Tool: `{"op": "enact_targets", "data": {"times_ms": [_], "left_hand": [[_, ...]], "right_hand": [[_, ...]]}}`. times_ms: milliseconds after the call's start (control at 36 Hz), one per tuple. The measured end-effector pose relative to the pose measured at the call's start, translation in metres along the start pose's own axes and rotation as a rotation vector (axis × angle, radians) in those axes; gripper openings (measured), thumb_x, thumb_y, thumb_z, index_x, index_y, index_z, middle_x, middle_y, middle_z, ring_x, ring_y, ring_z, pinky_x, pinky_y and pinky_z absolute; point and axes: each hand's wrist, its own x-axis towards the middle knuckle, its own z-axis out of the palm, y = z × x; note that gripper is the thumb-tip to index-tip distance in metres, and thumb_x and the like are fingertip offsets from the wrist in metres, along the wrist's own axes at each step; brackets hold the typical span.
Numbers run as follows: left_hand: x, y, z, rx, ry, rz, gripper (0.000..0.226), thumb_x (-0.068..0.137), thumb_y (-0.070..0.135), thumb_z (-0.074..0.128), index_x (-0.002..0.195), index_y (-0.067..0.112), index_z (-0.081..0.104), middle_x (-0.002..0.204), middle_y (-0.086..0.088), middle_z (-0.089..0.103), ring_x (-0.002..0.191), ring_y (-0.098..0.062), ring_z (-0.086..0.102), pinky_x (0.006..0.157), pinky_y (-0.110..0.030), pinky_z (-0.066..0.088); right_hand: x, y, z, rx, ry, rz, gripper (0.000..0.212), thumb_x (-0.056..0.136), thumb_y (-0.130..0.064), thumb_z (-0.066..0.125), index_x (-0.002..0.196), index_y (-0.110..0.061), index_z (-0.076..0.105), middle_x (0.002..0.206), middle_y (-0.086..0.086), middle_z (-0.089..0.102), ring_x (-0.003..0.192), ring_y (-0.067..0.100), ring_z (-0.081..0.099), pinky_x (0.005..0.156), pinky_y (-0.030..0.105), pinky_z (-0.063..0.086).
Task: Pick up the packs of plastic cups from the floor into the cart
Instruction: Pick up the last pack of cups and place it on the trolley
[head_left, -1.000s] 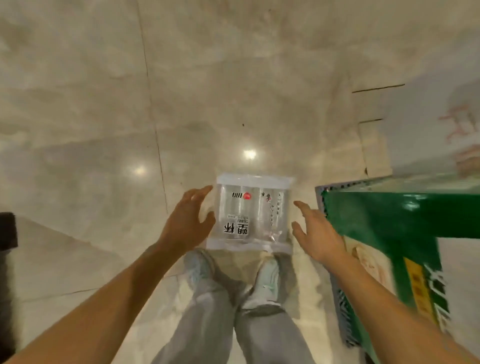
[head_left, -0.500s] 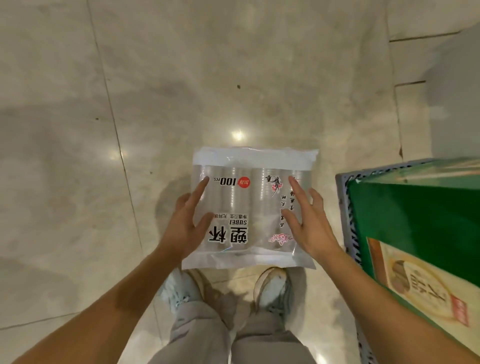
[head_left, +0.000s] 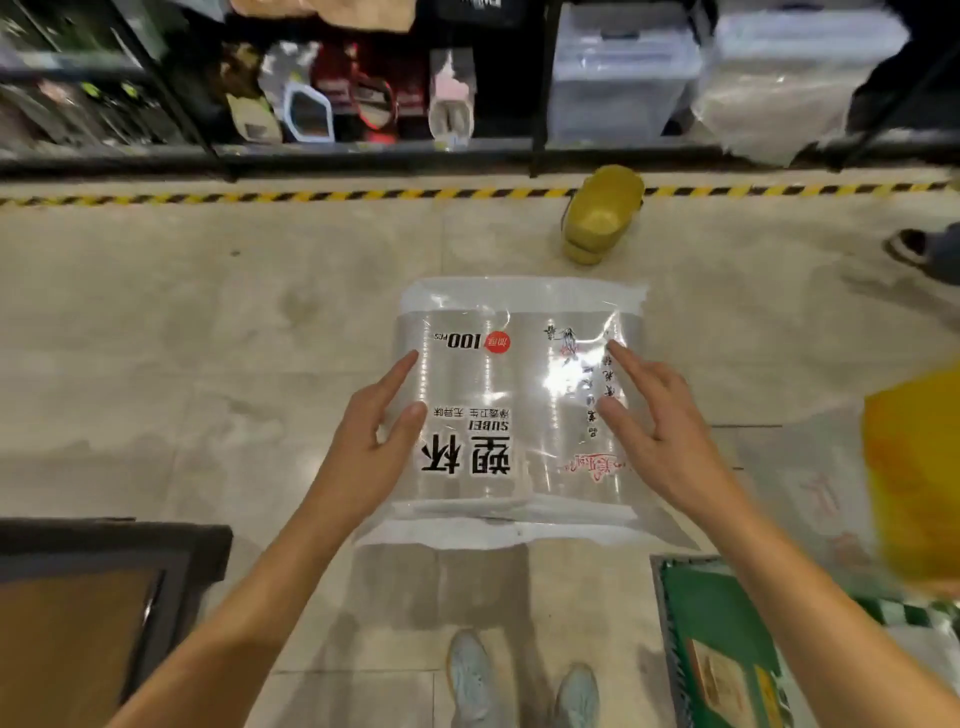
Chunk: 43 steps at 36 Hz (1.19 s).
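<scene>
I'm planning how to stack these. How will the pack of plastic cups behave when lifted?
Probably light for its size: the pack of plastic cups rides between the left hand and right hand, fingers spread. Its glossy film looks slippery. The loose sealed ends likely flop, while the cup stacks inside should keep the middle fairly stiff.

My left hand (head_left: 371, 452) and right hand (head_left: 657, 439) are bare, with no rings, watch or gloves. Both forearms are bare too, running to the lower corners of the frame with no sleeve showing. At the bottom centre are my pale grey-blue sneakers (head_left: 519, 680), with a thin orange edge on the left one's sole.
</scene>
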Motion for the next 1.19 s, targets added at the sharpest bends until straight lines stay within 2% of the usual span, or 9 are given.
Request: {"op": "enact_targets", "data": {"times_ms": [139, 333, 444, 583, 722, 889, 1056, 1139, 1194], "left_hand": [[-0.051, 0.117, -0.115, -0.030, 0.113, 0.021, 0.043, 0.094, 0.056, 0.050, 0.133, 0.066, 0.036, 0.144, 0.014, 0.043, 0.127, -0.013, 0.049, 0.109, -0.041, 0.040], [-0.127, 0.198, -0.221, -0.165, 0.356, 0.055, 0.040, 0.093, 0.050, 0.055, 0.129, 0.062, 0.045, 0.133, 0.020, 0.056, 0.119, -0.010, 0.058, 0.096, -0.035, 0.052], [-0.171, 0.219, -0.262, -0.166, 0.540, 0.017, 0.043, 0.093, 0.050, 0.054, 0.135, 0.056, 0.044, 0.129, 0.015, 0.057, 0.118, -0.013, 0.058, 0.088, -0.029, 0.053], [-0.239, 0.226, -0.295, -0.127, 0.804, -0.075, 0.041, 0.094, 0.051, 0.051, 0.133, 0.058, 0.044, 0.136, 0.006, 0.052, 0.126, -0.017, 0.050, 0.095, -0.033, 0.048], [-0.323, 0.220, -0.302, -0.071, 1.050, -0.191, 0.042, 0.096, 0.051, 0.047, 0.137, 0.055, 0.042, 0.147, 0.011, 0.044, 0.128, -0.007, 0.042, 0.105, -0.034, 0.041], [-0.438, 0.207, -0.276, -0.081, 1.315, -0.372, 0.042, 0.094, 0.056, 0.046, 0.136, 0.056, 0.041, 0.150, 0.014, 0.038, 0.130, -0.011, 0.044, 0.094, -0.029, 0.038], [-0.565, 0.201, -0.223, -0.144, 1.561, -0.517, 0.044, 0.095, 0.056, 0.046, 0.138, 0.057, 0.038, 0.143, 0.022, 0.038, 0.124, -0.003, 0.042, 0.087, -0.019, 0.038], [-0.624, 0.199, -0.201, -0.163, 1.685, -0.575, 0.045, 0.093, 0.058, 0.048, 0.137, 0.057, 0.038, 0.147, 0.022, 0.038, 0.132, -0.007, 0.043, 0.104, -0.028, 0.037], [-0.664, 0.199, -0.184, -0.164, 1.778, -0.632, 0.046, 0.096, 0.052, 0.047, 0.141, 0.050, 0.038, 0.142, 0.025, 0.037, 0.134, -0.007, 0.039, 0.103, -0.026, 0.034]], "right_hand": [[-0.024, -0.159, -0.073, 0.023, -0.025, -0.135, 0.058, 0.102, -0.039, 0.059, 0.156, -0.045, 0.039, 0.160, 0.002, 0.040, 0.150, 0.009, 0.030, 0.116, 0.018, 0.020], [-0.054, -0.319, -0.113, 0.007, -0.083, -0.371, 0.054, 0.104, -0.037, 0.058, 0.155, -0.039, 0.043, 0.163, 0.000, 0.041, 0.152, 0.019, 0.034, 0.121, 0.036, 0.029], [-0.055, -0.382, -0.107, 0.021, -0.206, -0.497, 0.055, 0.104, -0.040, 0.057, 0.156, -0.042, 0.040, 0.165, -0.003, 0.036, 0.135, 0.021, 0.052, 0.117, 0.038, 0.040], [-0.056, -0.446, -0.079, 0.021, -0.396, -0.693, 0.055, 0.102, -0.044, 0.060, 0.154, -0.047, 0.041, 0.163, -0.009, 0.042, 0.150, 0.018, 0.040, 0.122, 0.041, 0.036], [-0.078, -0.502, -0.027, -0.025, -0.595, -0.865, 0.056, 0.100, -0.047, 0.060, 0.153, -0.048, 0.041, 0.163, -0.008, 0.041, 0.149, 0.021, 0.041, 0.119, 0.045, 0.038], [-0.142, -0.543, 0.050, 0.015, -0.898, -1.063, 0.048, 0.098, -0.045, 0.064, 0.143, -0.053, 0.049, 0.153, -0.017, 0.046, 0.143, 0.012, 0.045, 0.112, 0.035, 0.039], [-0.259, -0.558, 0.117, -0.017, -1.208, -1.218, 0.044, 0.095, -0.055, 0.062, 0.135, -0.066, 0.046, 0.164, -0.014, 0.037, 0.150, 0.018, 0.040, 0.122, 0.049, 0.038], [-0.322, -0.561, 0.143, -0.057, -1.328, -1.309, 0.039, 0.093, -0.061, 0.060, 0.127, -0.073, 0.044, 0.162, -0.016, 0.039, 0.147, 0.019, 0.043, 0.120, 0.049, 0.040], [-0.367, -0.563, 0.159, -0.071, -1.419, -1.355, 0.040, 0.092, -0.063, 0.060, 0.127, -0.074, 0.044, 0.162, -0.018, 0.039, 0.146, 0.019, 0.045, 0.121, 0.050, 0.040]]}}
